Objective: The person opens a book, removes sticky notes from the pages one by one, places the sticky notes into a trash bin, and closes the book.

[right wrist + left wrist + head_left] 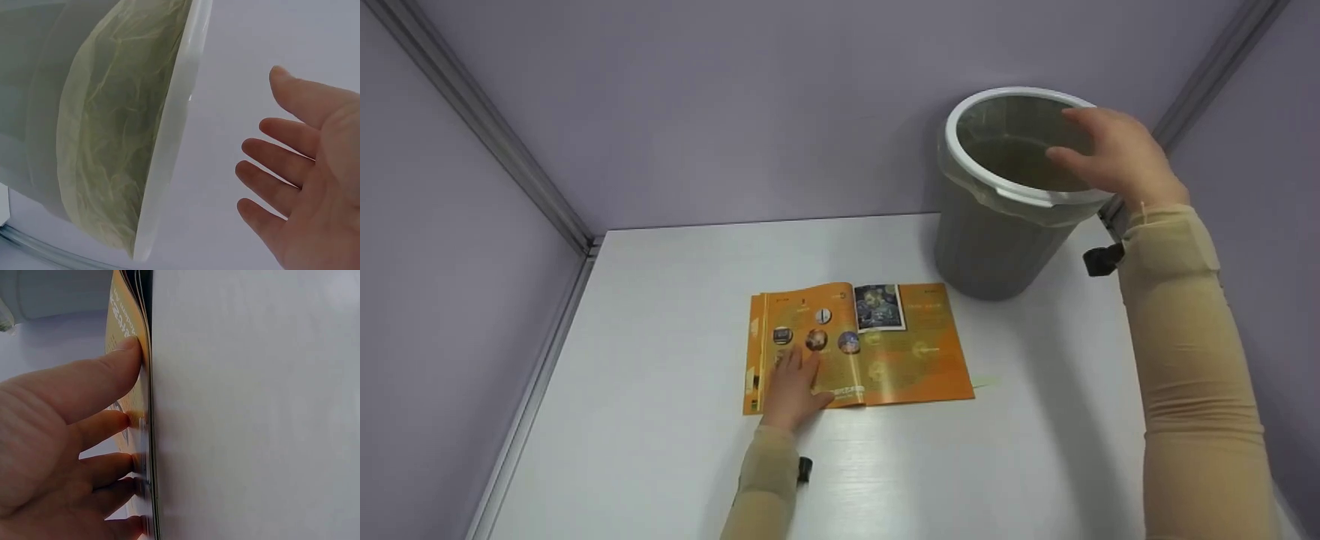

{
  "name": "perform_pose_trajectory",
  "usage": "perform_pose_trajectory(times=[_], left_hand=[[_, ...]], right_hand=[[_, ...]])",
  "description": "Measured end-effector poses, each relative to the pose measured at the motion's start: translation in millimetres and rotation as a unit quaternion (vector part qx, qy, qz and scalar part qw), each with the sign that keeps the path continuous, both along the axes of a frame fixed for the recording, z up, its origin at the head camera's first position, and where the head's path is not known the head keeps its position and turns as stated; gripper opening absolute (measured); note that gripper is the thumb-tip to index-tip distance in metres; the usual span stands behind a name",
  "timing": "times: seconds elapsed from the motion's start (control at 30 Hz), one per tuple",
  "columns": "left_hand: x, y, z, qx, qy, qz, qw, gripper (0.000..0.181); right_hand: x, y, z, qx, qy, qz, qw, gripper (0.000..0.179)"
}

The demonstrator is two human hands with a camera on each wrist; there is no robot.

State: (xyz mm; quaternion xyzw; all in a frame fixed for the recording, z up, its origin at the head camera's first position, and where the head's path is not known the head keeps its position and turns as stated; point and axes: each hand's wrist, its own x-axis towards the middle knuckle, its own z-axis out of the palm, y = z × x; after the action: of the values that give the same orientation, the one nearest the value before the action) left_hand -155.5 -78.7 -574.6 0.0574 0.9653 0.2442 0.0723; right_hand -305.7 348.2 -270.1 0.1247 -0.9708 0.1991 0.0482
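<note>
An orange magazine [915, 367] lies spread on the white table, with round pictures on its left page and a painting at the top of the right one. My left hand [793, 391] rests on the left page near its lower edge; in the left wrist view the thumb and fingertips [128, 354] touch the paper with the fingers spread. Over the mouth of a grey trash bin [997, 247] hovers my right hand [1125, 154], fingers apart and nothing in them. The right wrist view shows that hand above the bin's white rim [169, 135].
A pale yellowish liner bag [121, 112] folds over the bin's rim. The bin stands at the table's back right, against the purple-grey wall [735, 112]. A thin greenish mark [984, 385] shows on the table [645, 360] right of the magazine.
</note>
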Motion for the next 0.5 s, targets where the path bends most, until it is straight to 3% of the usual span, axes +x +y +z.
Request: perform_pose_trajectory(times=[0.27, 0.5], left_hand=[[0.3, 0.3, -1.8, -0.002, 0.000, -0.003, 1.0000, 0.077], [0.9, -0.9, -2.2, 0.016, 0.000, -0.012, 0.9998, 0.077]], right_hand=[[5.3, -6, -4.8, -0.007, 0.041, 0.053, 0.9977, 0.065], [20.7, -14, -14.3, -0.017, 0.061, 0.079, 0.9949, 0.068]])
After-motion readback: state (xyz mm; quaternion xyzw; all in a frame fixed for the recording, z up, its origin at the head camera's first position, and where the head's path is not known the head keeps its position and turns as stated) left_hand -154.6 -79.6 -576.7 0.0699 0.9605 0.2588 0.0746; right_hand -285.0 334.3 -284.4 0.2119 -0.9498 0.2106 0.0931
